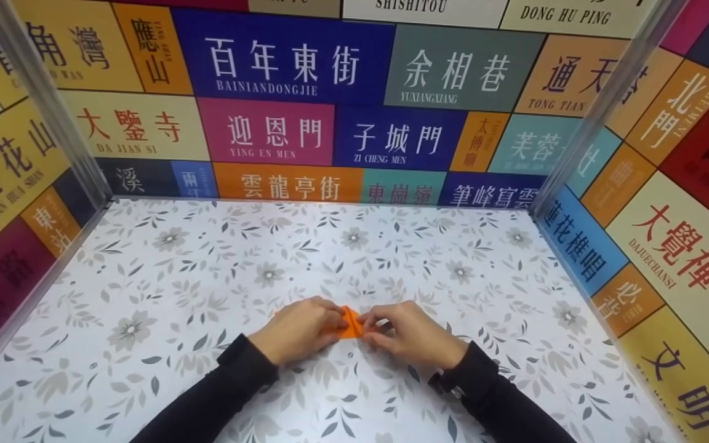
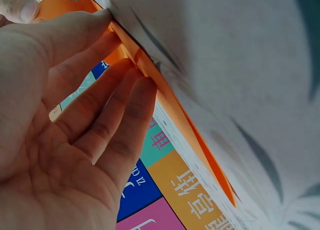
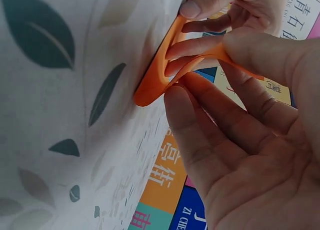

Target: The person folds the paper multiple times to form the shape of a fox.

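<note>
A small piece of folded orange paper (image 1: 349, 324) lies on the patterned table between the two hands. My left hand (image 1: 302, 329) holds the paper's left part down, thumb and fingertips together on it; in the left wrist view a narrow orange edge (image 2: 187, 125) runs out past these fingers. From the other side, my right hand (image 1: 413, 335) pinches a raised flap between thumb and fingers. Seen from the right wrist, this flap (image 3: 200, 62) curves up from the lower layer (image 3: 156, 79), and fingers of the left hand reach into the fold.
The white tabletop (image 1: 354, 258) has a grey leaf and flower print. Upright panels with coloured name signs (image 1: 287, 58) enclose it at the back, left and right. Dark sleeves (image 1: 207, 400) cover both forearms.
</note>
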Motion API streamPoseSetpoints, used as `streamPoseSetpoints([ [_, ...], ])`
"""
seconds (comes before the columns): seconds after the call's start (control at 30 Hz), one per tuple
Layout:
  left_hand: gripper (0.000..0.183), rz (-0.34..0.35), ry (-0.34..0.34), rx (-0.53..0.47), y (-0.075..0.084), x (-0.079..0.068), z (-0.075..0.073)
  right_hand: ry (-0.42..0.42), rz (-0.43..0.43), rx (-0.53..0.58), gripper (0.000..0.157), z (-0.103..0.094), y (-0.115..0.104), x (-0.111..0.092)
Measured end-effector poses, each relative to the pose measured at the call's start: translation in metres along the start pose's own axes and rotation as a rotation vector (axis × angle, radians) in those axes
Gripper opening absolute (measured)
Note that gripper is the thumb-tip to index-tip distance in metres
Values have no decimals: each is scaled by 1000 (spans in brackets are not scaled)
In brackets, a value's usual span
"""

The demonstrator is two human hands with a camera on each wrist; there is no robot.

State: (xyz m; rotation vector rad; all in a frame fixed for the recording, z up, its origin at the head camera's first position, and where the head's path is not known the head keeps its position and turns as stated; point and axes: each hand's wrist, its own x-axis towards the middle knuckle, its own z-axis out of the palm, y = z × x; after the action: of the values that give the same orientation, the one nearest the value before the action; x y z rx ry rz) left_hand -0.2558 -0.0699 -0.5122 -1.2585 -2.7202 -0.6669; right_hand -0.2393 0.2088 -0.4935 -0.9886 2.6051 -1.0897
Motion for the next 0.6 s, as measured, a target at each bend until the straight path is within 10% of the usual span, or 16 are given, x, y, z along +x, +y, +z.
streamPoseSetpoints([
  [0.6,28,-35,-40,-74,-7,-1,-4,-17,-36,-138,8,16,-3,0],
])
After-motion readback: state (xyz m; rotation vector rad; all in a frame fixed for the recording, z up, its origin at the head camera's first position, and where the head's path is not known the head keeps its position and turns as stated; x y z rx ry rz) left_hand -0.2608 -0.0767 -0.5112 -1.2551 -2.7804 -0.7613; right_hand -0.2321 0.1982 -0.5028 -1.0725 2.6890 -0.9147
